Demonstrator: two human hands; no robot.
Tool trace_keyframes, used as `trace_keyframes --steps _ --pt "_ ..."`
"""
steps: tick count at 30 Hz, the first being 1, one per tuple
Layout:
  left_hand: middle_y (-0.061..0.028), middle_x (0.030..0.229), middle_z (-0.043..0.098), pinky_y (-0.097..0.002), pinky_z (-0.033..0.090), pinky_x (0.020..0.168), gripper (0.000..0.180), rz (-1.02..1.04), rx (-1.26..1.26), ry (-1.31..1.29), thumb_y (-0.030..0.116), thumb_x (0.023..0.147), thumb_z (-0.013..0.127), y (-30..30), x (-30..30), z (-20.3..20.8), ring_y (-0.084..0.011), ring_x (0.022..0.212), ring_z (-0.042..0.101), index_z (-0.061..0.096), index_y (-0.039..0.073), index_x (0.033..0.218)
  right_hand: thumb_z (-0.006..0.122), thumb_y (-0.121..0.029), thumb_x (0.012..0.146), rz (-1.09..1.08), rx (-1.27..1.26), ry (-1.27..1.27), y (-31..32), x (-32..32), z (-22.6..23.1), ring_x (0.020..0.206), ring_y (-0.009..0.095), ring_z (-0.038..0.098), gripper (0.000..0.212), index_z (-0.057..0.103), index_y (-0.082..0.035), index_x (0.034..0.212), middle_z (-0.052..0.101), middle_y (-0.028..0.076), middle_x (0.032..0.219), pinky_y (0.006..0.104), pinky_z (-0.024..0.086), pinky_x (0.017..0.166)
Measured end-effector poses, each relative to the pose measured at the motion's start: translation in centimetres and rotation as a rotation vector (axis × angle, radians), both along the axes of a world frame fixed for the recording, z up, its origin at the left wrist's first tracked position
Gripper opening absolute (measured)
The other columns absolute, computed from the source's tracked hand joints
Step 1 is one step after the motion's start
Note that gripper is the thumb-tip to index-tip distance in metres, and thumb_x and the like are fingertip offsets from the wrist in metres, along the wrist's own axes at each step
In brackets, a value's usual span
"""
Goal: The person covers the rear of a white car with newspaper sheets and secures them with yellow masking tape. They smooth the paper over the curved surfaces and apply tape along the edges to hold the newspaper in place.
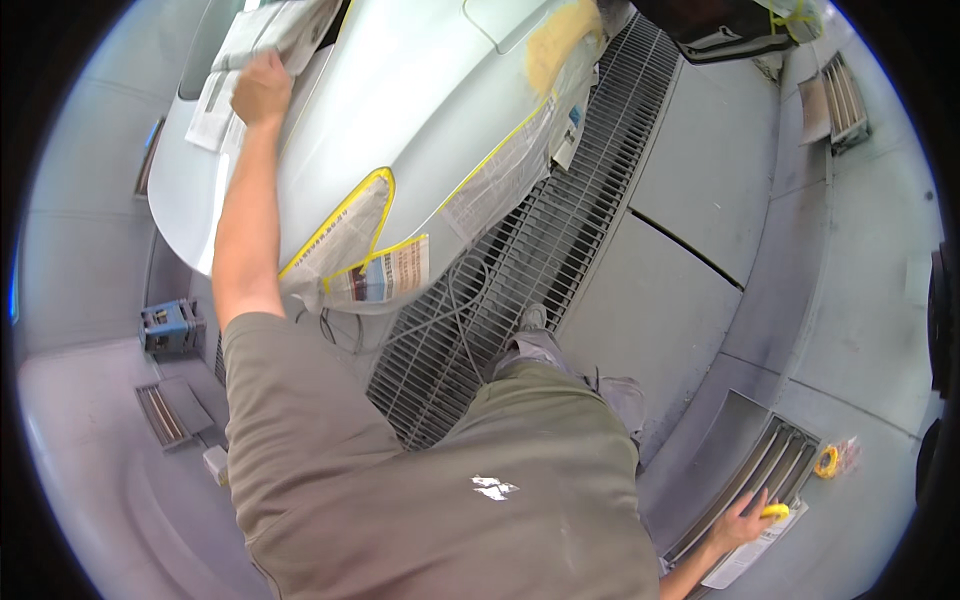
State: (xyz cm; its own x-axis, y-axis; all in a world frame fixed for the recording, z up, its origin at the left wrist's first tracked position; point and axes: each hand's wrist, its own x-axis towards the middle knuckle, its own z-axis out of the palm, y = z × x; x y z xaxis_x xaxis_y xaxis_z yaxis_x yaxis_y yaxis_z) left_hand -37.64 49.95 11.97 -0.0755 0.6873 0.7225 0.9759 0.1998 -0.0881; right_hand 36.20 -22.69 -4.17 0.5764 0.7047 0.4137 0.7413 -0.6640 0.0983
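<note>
My left hand reaches to the upper left, fingers curled against the folded newspaper that lies over part of the white car. Far out at the lower right, my right hand has its fingers on a roll of yellow masking tape. A printed paper sheet is beside that hand, next to a wall vent. More newspaper, edged with yellow tape, masks the car's lamp area, and further masking sheets run along its lower edge. A tan patch shows on the bodywork.
A metal floor grating runs beside the car, with a thin cable across it. Slatted vents line the walls. A second tape roll is near one vent. A blue crate stands at left; a dark part is at top.
</note>
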Motion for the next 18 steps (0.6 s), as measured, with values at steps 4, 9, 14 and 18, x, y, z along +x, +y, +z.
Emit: trace_keyframes --steps 4,9,14,18 --pt "-0.0133 0.093 0.080 -0.0369 0.059 0.068 0.021 -0.482 0.340 -0.116 0.026 0.098 0.072 -9.2 5.5 5.8 -0.0264 0.075 0.077 0.081 0.007 0.100 0.073 -0.014 0.099 0.162 0.167 0.354 13.3 -4.3 0.8 0.135 0.040 0.055 0.036 0.072 -0.005 0.134 0.057 0.024 0.142 0.0485 0.045 0.115" --pt "-0.0075 0.089 0.080 -0.0298 0.058 0.068 0.007 -0.948 0.115 -0.718 0.007 0.092 0.078 -26.9 23.0 1.4 -0.0135 0.072 0.073 0.080 0.007 0.099 0.083 -0.012 0.088 0.811 0.240 0.957 29.3 -13.7 1.4 0.139 0.037 0.052 0.067 0.058 -0.009 0.150 0.054 0.021 0.147 0.0481 0.043 0.117" --pt "-0.0092 0.087 0.076 -0.0276 0.055 0.062 0.005 -1.145 0.158 -1.378 0.005 0.098 0.073 -37.5 38.9 -1.8 -0.0118 0.071 0.070 0.074 0.000 0.098 0.091 -0.017 0.081 1.071 -0.188 1.098 31.6 -19.2 3.1 0.146 0.035 0.044 0.096 0.039 -0.006 0.161 0.037 0.019 0.161 0.0455 0.037 0.120" --pt "0.0005 0.086 0.070 -0.0228 0.049 0.067 0.022 -0.904 0.202 -1.662 0.018 0.107 0.069 -40.4 41.8 -2.3 -0.0029 0.077 0.058 0.071 -0.003 0.106 0.090 -0.013 0.082 1.291 0.231 1.020 29.3 -16.3 1.7 0.143 0.039 0.045 0.086 0.045 -0.002 0.155 0.038 0.023 0.160 0.0488 0.040 0.117"
